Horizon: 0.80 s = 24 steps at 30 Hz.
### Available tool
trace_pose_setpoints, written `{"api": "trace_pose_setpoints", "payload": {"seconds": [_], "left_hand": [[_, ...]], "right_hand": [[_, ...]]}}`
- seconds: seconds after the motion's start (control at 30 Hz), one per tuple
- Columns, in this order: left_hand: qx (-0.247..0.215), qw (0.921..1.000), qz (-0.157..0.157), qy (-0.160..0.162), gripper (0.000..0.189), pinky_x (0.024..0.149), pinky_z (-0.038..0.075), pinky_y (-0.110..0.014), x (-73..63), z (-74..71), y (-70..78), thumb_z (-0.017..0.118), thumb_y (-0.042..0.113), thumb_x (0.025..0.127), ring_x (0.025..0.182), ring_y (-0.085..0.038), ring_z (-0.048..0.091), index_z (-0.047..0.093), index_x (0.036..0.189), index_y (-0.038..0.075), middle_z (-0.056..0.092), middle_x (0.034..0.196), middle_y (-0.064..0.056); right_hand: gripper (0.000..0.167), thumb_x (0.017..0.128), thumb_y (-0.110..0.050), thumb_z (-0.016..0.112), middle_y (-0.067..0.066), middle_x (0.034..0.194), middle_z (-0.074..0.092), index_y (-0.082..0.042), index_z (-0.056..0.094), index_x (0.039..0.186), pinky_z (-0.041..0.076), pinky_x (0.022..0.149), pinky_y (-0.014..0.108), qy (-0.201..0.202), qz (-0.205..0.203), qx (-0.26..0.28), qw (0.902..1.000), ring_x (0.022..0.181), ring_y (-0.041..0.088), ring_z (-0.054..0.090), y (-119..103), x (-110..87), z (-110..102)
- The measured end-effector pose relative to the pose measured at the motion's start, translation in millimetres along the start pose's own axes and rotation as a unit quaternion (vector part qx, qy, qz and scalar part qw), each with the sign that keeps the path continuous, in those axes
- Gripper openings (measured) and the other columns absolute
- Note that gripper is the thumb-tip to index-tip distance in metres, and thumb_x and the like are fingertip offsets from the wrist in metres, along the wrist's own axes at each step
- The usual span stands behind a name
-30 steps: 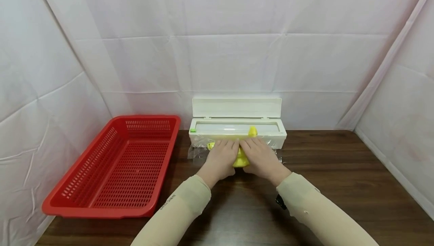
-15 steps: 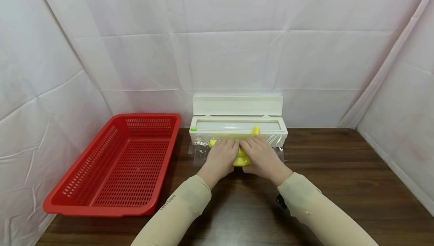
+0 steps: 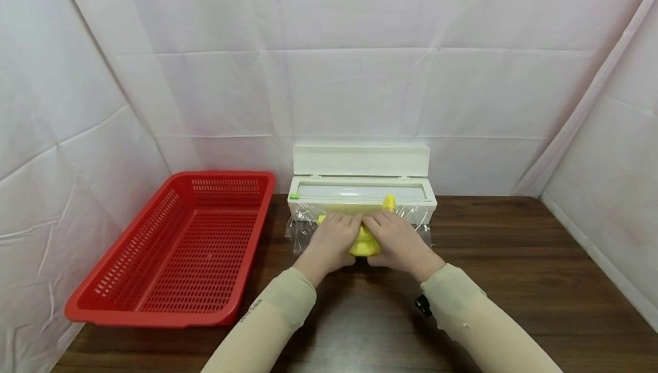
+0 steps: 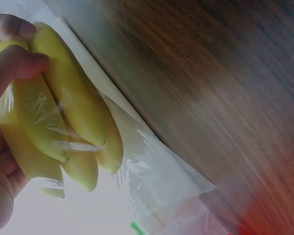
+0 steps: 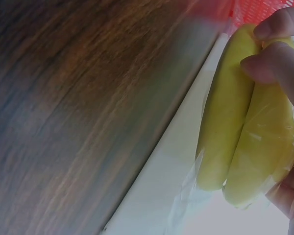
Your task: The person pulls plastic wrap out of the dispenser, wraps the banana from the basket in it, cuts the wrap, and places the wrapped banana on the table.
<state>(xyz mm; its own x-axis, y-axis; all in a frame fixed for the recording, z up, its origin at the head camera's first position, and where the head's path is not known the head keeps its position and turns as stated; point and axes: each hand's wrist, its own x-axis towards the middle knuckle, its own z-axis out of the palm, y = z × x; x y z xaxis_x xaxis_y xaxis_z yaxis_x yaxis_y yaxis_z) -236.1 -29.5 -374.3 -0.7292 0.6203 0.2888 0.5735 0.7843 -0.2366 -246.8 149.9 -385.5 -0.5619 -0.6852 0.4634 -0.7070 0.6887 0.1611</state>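
Note:
Both hands hold a bunch of yellow bananas (image 3: pixel 364 244) in front of a white cling film dispenser (image 3: pixel 362 181). My left hand (image 3: pixel 333 240) grips its left side, and my right hand (image 3: pixel 400 243) grips its right side, with the fingers nearly meeting on top. Clear cling film (image 3: pixel 303 233) hangs from the dispenser's front and spreads out behind the hands. In the left wrist view, shiny film lies over the bananas (image 4: pixel 76 98), with the thumb on their upper end. The right wrist view shows film around the bananas (image 5: pixel 225 117) too, the thumb pressing near their top.
A red perforated plastic basket (image 3: pixel 244 259) stands on the left of the dark wooden table (image 3: pixel 514 281). The dispenser's lid (image 3: pixel 361 160) is raised, and a small green piece (image 3: pixel 294 196) sits at its left end. White cloth (image 3: pixel 354 93) encloses the back and sides.
Both hands keep their grip on the bananas and have shifted only slightly. The film hanging at the dispenser's front looks more spread than a second ago.

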Motion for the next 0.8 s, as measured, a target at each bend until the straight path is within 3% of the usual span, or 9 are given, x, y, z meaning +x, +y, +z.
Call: {"api": "trace_pose_setpoints", "payload": {"seconds": [0.37,0.8], "left_hand": [[-0.028,0.9980,0.028,0.050,0.071,0.089,0.047,-0.031,-5.8,0.0,-3.4,0.087,0.039,0.059,0.096,-0.017,0.063,0.057,0.115,0.008,0.066,0.105,-0.001],[-0.058,0.9971,0.020,0.045,0.077,0.098,0.044,-0.032,-7.5,3.4,-1.5,0.087,0.038,0.060,0.106,-0.019,0.058,0.055,0.123,0.007,0.061,0.115,-0.002]], "right_hand": [[0.070,0.053,-0.035,0.084,0.005,0.096,0.066,-0.004,0.062,0.112,0.050,0.085,0.036,0.024,-0.002,-0.020,0.9995,0.092,0.023,0.061,-4.5,-3.6,-0.9],[0.067,0.053,-0.039,0.081,0.003,0.090,0.065,-0.005,0.062,0.108,0.051,0.079,0.035,0.025,-0.010,-0.037,0.9989,0.084,0.021,0.061,-4.3,-4.5,-1.1]]}}
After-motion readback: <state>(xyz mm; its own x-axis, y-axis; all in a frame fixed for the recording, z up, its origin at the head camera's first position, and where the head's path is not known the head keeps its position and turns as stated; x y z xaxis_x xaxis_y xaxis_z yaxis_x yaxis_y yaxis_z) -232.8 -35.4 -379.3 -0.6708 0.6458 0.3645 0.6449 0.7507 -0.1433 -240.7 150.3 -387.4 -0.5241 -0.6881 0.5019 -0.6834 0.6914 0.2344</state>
